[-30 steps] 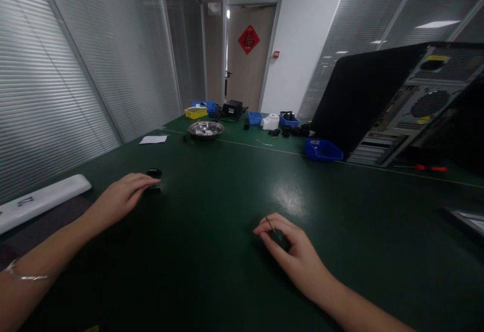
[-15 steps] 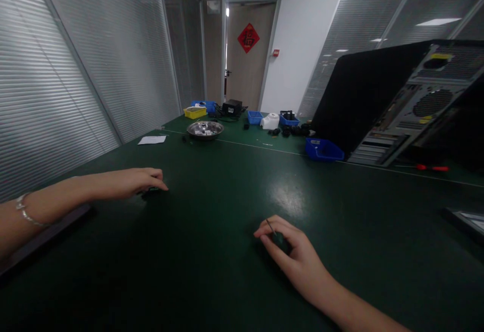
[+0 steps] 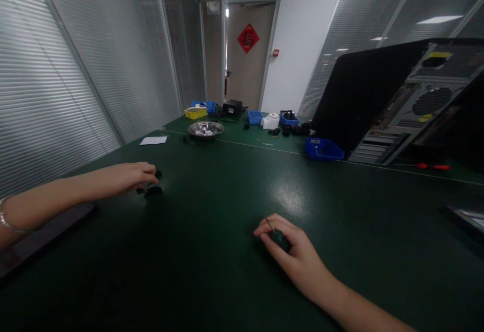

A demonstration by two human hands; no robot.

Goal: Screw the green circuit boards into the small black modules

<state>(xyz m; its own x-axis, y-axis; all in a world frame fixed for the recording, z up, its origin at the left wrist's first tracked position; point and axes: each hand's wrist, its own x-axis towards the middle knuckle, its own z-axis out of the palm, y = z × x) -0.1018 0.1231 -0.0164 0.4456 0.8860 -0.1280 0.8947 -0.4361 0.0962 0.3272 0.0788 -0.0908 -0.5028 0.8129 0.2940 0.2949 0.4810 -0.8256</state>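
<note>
Filling most of the view, a dark green table (image 3: 227, 271) runs from the near edge back to a door (image 3: 247, 55) that bears a red sign (image 3: 248, 38). On the table's far right an opened computer case (image 3: 393, 100) lies tilted on its side, a blue bin (image 3: 324, 149) just in front of its near corner and a red-handled screwdriver (image 3: 434, 167) near its right end. Farther back sit a metal bowl (image 3: 206, 129), a sheet of paper (image 3: 153, 140), a yellow bin (image 3: 195, 113) and more blue bins with a white part between them.

Nearer, the left hand (image 3: 130, 177) lies low over the table at centre left, its fingers curled loosely and their tips at a small black part (image 3: 153, 190); a second dark bit shows just past the knuckles. Whether the fingers pinch the part or only touch it cannot be told, as the spot is dark and small.

At centre, closer in, the right hand (image 3: 291, 251) rests on the table with fingers bent around a dark tool (image 3: 275, 234), its thin tip poking up past the index finger. The two hands are well apart.
</note>
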